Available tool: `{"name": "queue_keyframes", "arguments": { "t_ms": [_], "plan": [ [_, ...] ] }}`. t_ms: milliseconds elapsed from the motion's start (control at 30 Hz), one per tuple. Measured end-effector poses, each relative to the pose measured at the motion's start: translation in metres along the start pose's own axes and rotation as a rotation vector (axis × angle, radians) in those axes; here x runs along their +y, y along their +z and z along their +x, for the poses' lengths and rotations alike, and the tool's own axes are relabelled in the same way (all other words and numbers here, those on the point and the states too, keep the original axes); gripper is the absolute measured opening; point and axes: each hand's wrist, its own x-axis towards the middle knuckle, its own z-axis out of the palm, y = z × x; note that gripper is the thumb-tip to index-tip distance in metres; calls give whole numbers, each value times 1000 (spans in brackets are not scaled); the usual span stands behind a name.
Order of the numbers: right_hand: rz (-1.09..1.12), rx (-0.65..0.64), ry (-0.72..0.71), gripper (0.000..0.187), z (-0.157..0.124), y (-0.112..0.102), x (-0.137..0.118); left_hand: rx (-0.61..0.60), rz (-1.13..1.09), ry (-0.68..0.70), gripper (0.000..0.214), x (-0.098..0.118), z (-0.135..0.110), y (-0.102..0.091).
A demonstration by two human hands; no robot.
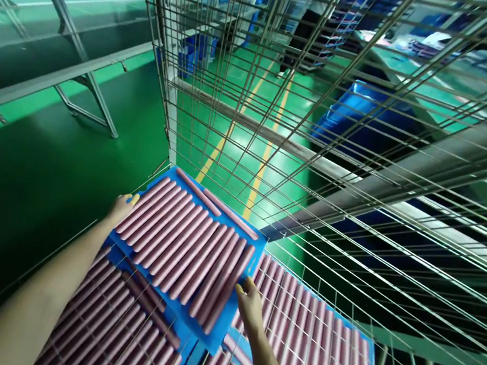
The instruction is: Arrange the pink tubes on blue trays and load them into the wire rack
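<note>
The left hand (121, 210) and right hand (249, 306) are clenched on opposite edges of a blue tray (227, 317), held tilted above lower trays (188, 352) beside a wire rack (320, 157), so its loose pink tubes (183, 247) could roll off if tilted more or bumped against the wires.

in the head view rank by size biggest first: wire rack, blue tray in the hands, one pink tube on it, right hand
1. Wire rack
2. Blue tray
3. Pink tube and right hand: these look alike, and the hand's nearness to the camera makes it unsure, so I won't rank them
</note>
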Motion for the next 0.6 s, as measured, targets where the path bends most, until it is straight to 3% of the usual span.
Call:
{"name": "queue_keyframes", "arguments": {
  "t_ms": [233,400,500,600],
  "plan": [
    [-319,26,-25,34,0,14,-28,-1,28,-35,63,-5,3,2],
    [-358,35,-33,40,4,20,-39,20,59,-18,59,-4,-7,-8],
    [-310,47,-21,49,-5,21,-38,85,85,32,52,5,-28,-17],
    [-236,57,-23,52,-39,19,-27,141,75,104,47,10,-72,-22]
  ]
}}
